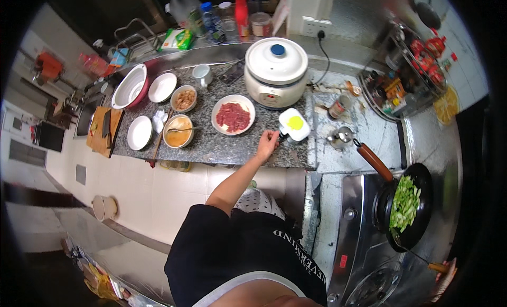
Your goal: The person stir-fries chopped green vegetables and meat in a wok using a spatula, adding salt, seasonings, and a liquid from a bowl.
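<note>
My left hand point(268, 144) is closed, with its fingertips at the dark, handle-like part of a small white container point(301, 134) that has a yellow-green spot on top. Just behind it stands a cream electric cooker point(272, 90) with its lid on. A bowl of red sliced meat point(233, 117) sits to the left of that hand. Partly cut off at the lower right rim, my right hand point(447, 281) grips the wooden handle of a spatula point(436, 267). The spatula's metal end reaches into a black wok point(420, 233) holding chopped green vegetables point(405, 204).
A bowl of brownish liquid with a spoon point(178, 131), a bowl of brown pieces point(184, 99) and white plates point(139, 133) crowd the counter. A knife point(106, 128) rests on a cutting board point(99, 140). The gas stove point(353, 238) and a seasoning rack point(388, 96) are at right.
</note>
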Tool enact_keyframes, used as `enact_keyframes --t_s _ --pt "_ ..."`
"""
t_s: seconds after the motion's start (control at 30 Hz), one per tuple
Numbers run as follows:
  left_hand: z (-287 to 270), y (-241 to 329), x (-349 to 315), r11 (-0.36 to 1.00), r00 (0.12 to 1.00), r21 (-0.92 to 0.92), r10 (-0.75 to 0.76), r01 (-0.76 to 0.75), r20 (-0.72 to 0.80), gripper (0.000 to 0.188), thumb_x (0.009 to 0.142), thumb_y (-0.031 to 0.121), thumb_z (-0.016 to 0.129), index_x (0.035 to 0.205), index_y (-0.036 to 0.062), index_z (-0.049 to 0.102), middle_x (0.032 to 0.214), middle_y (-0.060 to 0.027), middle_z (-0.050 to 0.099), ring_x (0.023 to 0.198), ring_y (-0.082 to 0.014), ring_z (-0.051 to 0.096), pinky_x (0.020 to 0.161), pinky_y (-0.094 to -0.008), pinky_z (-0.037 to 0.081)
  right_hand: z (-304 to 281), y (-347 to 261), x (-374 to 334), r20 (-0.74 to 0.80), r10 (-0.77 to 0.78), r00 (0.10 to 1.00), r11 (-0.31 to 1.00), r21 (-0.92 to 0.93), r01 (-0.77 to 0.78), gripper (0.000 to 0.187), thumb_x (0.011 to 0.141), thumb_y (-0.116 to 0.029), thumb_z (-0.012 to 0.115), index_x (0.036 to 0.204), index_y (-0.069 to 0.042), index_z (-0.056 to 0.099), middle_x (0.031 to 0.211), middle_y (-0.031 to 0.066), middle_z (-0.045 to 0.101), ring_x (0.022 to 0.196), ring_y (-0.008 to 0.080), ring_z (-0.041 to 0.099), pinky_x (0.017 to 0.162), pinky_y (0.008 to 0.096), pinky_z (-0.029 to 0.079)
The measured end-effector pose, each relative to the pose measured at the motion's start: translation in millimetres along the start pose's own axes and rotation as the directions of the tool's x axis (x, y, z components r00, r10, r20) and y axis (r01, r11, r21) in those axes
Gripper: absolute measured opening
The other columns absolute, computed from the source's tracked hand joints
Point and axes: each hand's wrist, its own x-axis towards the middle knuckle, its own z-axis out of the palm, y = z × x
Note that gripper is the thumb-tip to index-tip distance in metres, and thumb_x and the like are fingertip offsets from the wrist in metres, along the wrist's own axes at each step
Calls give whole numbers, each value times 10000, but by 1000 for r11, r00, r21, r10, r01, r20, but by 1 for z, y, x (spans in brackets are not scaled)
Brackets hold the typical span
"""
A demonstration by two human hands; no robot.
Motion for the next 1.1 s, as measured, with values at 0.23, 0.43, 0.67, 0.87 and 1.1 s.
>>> enact_keyframes --t_s 0.23,0.43,0.67,0.87,1.1 --pt "-121 -3 -63 930 936 -139 -324 342 135 221 850 233 516 860 16 557 720 -26 562 599 -97 547 580 -208 472 65 65 -1 -84 55 995 956 292 -28 281 791 -252 462 841 8 556 754 63 542 580 140 477 518 247 387" --pt "-239 79 -64 860 836 -179 -383 478 394 166 834 180 541 866 25 592 727 -10 590 625 -71 561 602 -188 482 85 87 -15 -136 112 984 916 399 -49 252 754 -186 481 772 52 563 689 103 540 552 189 482 502 294 393" --pt "-335 136 -18 794 970 -560 -165 236 176 144 845 176 517 884 42 551 667 23 565 549 -58 548 498 -144 455 92 83 -32 -270 215 938 929 354 -111 291 794 -238 462 874 24 559 798 92 555 620 174 512 560 278 430" --pt "-396 122 33 836 967 -539 -208 99 -146 145 824 143 540 905 23 532 731 -29 564 617 -103 552 544 -175 463 87 82 -42 -344 234 909 934 339 -112 331 841 -284 427 954 0 554 896 76 562 680 155 532 605 248 439" --pt "-432 88 139 946 973 -226 -229 233 41 254 752 85 588 998 115 531 836 -16 548 717 -115 531 593 -241 439 52 83 -60 -113 178 978 932 338 -130 412 891 -324 396 1094 12 521 1033 93 566 863 196 554 769 262 437"
